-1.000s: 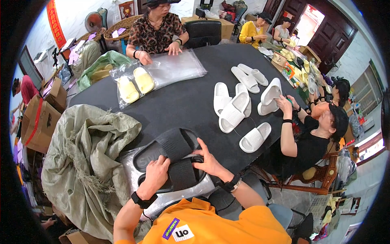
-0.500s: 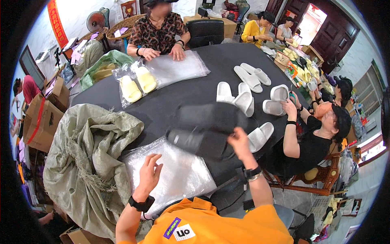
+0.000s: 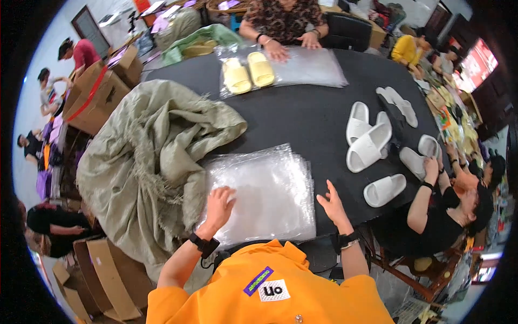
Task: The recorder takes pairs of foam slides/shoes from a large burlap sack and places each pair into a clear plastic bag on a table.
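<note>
My left hand [image 3: 218, 209] is over the left part of a stack of clear plastic bags [image 3: 264, 194], fingers apart and nothing held. My right hand [image 3: 334, 206] is just off the stack's right edge, also open, thumb and fingers spread. The bags lie flat at the table's near edge. Beside them on the left is a rumpled grey-green woven sack [image 3: 145, 162]. To the right lie several white slippers: a single slipper [image 3: 384, 190] nearest my right hand, and an overlapping pair [image 3: 369, 141] behind it. Dark shapes show among the white slippers, too blurred to name.
Across the black table [image 3: 302, 116], a person in a patterned top rests both hands on more clear bags [image 3: 313, 67], beside yellow slippers [image 3: 249, 73] in a bag. At the right, a person in black handles a white slipper [image 3: 413, 162]. Cardboard boxes [image 3: 97, 97] stand at left.
The black slippers are out of my right hand, which is now open. Both hands hover about the bag stack. The view has turned, so the table's contents appear farther right.
</note>
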A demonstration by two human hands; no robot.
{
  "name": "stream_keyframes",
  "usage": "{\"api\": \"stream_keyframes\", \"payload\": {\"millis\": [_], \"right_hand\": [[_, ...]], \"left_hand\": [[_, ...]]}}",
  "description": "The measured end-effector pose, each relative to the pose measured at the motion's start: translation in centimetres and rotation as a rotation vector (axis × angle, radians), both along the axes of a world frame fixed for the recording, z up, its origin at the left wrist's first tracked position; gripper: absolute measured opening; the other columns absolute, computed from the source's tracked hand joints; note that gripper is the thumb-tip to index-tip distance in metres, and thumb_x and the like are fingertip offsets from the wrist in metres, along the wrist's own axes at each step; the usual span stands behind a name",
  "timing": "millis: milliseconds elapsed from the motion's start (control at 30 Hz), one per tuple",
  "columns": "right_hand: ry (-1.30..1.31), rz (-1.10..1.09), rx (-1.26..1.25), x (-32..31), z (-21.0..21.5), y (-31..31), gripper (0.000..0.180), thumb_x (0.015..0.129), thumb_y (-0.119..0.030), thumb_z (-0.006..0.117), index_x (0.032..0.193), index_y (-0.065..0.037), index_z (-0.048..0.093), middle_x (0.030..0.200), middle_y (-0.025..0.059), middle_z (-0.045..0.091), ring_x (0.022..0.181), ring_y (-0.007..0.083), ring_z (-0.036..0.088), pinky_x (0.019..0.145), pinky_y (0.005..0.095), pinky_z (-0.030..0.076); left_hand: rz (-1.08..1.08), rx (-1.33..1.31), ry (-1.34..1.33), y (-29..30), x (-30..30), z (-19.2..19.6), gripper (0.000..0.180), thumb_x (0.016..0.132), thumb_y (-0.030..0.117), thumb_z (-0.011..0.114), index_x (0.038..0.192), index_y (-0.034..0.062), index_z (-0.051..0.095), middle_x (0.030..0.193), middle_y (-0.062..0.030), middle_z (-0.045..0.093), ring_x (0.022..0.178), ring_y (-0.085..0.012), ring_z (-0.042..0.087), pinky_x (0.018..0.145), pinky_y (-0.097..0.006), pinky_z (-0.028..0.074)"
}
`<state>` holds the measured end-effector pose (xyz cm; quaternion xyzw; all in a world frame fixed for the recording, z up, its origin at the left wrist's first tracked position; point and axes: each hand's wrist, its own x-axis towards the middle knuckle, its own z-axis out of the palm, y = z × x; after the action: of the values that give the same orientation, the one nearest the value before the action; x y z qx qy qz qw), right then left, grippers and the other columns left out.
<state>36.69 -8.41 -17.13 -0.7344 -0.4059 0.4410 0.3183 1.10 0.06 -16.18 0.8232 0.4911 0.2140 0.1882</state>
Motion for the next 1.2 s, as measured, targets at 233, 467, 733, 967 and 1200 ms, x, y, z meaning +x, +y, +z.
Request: {"api": "stream_keyframes", "payload": {"millis": [233,467,733,967,1200], "right_hand": [[-0.478,0.186,-0.086,-4.9,-2.7,0.2,0.075,0.078,-0.027,0.060,0.138,-0.009,0.020,0.143,0.0187,0.016,0.130,0.0372,0.016,0.103,0.0513,0.017],[-0.715,0.530,-0.107,-7.3,-1.9,-0.6,0.072,0.073,-0.030,0.064,0.134,-0.011,0.032,0.144,0.0178,0.009,0.132,0.0369,0.008,0.102,0.0594,0.010],[-0.676,0.393,-0.052,-7.3,-4.0,-3.4,0.077,0.071,-0.039,0.064,0.135,-0.011,0.031,0.144,0.0197,0.008,0.131,0.0391,0.008,0.101,0.0607,0.010],[-0.713,0.362,-0.061,-8.3,-5.5,-4.0,0.079,0.072,-0.045,0.061,0.136,-0.011,0.027,0.144,0.0197,0.010,0.131,0.0396,0.010,0.100,0.0618,0.009],[-0.770,0.314,-0.112,-8.6,-5.3,-4.0,0.079,0.075,-0.045,0.058,0.138,-0.012,0.024,0.145,0.0180,0.008,0.133,0.0363,0.006,0.101,0.0614,0.005]], "left_hand": [[0.540,-0.259,0.126,-0.1,-7.6,-4.5,0.048,0.085,0.032,0.047,0.128,0.0122,0.037,0.126,-0.0151,0.040,0.115,-0.0376,0.035,0.091,-0.056,0.027],[0.796,-0.360,0.065,1.9,-20.6,-10.7,0.055,0.086,0.031,0.046,0.137,0.0170,0.029,0.132,-0.0209,0.037,0.117,-0.0447,0.034,0.098,-0.055,0.021],[0.212,0.142,0.029,-2.5,-8.8,-2.6,0.040,0.076,0.018,0.061,0.114,0.0126,0.052,0.124,-0.0164,0.043,0.114,-0.0356,0.039,0.094,-0.046,0.031],[0.244,-0.058,0.135,-6.0,-8.6,-2.8,0.043,0.081,0.024,0.057,0.120,0.0089,0.047,0.121,-0.0181,0.045,0.110,-0.0329,0.043,0.091,-0.041,0.035],[0.417,-0.568,-0.419,-7.4,-9.4,0.6,0.049,0.085,0.025,0.054,0.126,0.0041,0.037,0.090,-0.0181,0.061,0.086,-0.0285,0.059,0.078,-0.038,0.044]]}}
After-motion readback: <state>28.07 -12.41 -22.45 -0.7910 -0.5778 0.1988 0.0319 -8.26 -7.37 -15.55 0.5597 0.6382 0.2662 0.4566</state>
